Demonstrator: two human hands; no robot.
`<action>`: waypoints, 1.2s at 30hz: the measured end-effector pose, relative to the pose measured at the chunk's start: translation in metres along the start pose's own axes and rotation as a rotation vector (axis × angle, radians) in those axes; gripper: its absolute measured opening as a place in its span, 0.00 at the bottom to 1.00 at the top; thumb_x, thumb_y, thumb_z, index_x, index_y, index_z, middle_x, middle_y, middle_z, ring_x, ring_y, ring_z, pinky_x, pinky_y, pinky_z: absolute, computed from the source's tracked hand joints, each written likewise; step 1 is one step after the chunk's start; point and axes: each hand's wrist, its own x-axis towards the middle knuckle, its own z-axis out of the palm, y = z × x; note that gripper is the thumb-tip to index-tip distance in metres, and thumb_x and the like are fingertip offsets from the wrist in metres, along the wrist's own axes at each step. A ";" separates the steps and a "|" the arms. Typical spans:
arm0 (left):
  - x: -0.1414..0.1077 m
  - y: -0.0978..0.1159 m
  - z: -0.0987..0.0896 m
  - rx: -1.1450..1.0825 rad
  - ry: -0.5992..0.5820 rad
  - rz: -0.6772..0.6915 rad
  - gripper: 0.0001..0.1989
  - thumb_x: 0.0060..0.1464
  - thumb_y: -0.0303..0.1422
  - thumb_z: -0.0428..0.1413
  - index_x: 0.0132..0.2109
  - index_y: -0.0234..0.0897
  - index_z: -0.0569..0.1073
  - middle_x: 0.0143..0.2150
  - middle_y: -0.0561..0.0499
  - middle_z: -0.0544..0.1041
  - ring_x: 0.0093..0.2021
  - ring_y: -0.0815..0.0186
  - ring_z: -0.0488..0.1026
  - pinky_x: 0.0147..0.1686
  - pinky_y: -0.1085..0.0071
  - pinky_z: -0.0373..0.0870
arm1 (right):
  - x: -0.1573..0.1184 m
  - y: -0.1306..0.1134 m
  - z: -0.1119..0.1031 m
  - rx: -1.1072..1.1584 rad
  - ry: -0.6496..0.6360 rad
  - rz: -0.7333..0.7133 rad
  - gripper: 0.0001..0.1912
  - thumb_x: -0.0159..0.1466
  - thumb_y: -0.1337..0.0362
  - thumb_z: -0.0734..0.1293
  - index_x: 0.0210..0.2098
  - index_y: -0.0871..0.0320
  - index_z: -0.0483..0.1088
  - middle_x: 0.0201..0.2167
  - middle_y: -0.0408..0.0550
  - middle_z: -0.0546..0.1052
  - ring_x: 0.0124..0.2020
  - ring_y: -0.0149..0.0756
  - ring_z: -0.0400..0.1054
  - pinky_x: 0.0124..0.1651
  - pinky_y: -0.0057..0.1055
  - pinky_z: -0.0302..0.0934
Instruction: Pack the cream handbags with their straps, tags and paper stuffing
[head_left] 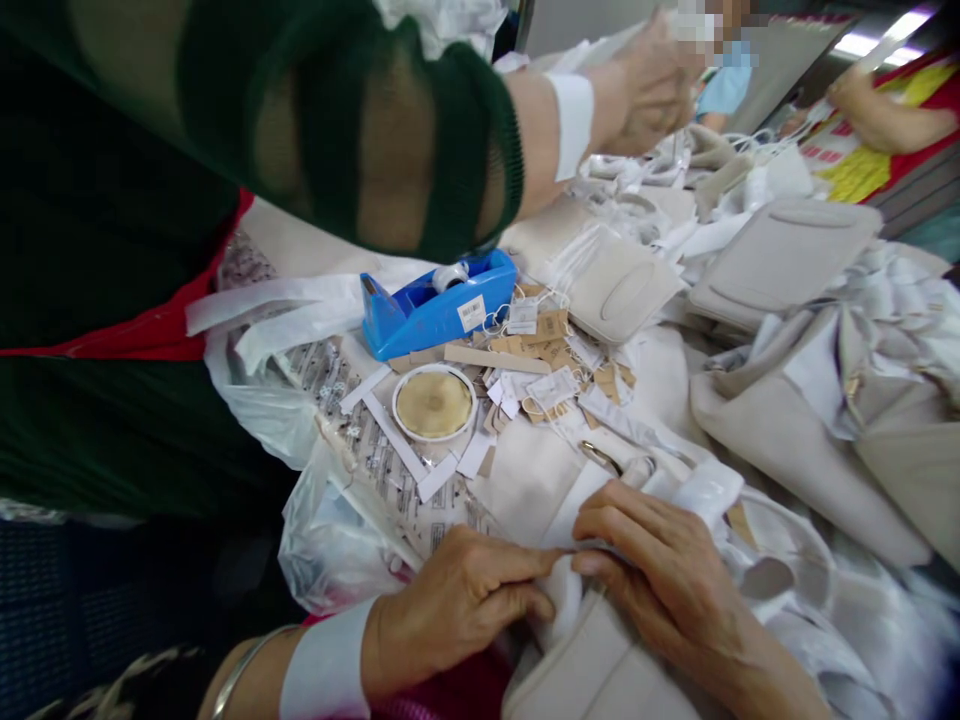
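My left hand (450, 600) and my right hand (660, 570) meet at the bottom middle, fingertips pinching a strip of white wrapping paper (592, 520) on a beige handbag (600, 670) that lies in front of me. The bag's wrapped handle (780, 560) curves away to the right of my right hand. A white band circles my left wrist. Both hands grip the same paper, thumbs and forefingers pressed together.
A blue tape dispenser (435, 305) and a round white dish with a tan sponge (433, 403) sit beyond my hands among several paper tags (540, 350). Beige bags (780, 255) pile to the right. A co-worker's green-sleeved arm (360, 120) reaches across the top; another person's hand (862, 100) is far right.
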 end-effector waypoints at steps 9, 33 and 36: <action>0.012 0.025 0.003 0.228 0.067 -0.072 0.10 0.59 0.31 0.54 0.39 0.38 0.80 0.25 0.54 0.77 0.22 0.73 0.69 0.25 0.78 0.57 | 0.001 0.003 0.002 0.003 0.031 -0.057 0.04 0.71 0.68 0.59 0.39 0.58 0.64 0.33 0.46 0.70 0.33 0.34 0.62 0.35 0.32 0.53; -0.016 0.010 0.019 0.063 0.103 -0.187 0.36 0.43 0.44 0.68 0.58 0.37 0.67 0.63 0.39 0.63 0.62 0.47 0.61 0.62 0.55 0.61 | 0.009 -0.007 0.009 -0.152 -0.061 -0.113 0.18 0.70 0.70 0.59 0.23 0.58 0.62 0.22 0.43 0.66 0.28 0.33 0.55 0.33 0.34 0.50; 0.008 0.009 0.021 0.016 0.110 -0.116 0.51 0.35 0.47 0.70 0.63 0.34 0.59 0.67 0.34 0.54 0.67 0.41 0.51 0.65 0.45 0.51 | 0.006 -0.007 0.009 -0.173 -0.028 -0.123 0.17 0.69 0.71 0.58 0.24 0.58 0.64 0.23 0.44 0.68 0.29 0.34 0.56 0.35 0.34 0.52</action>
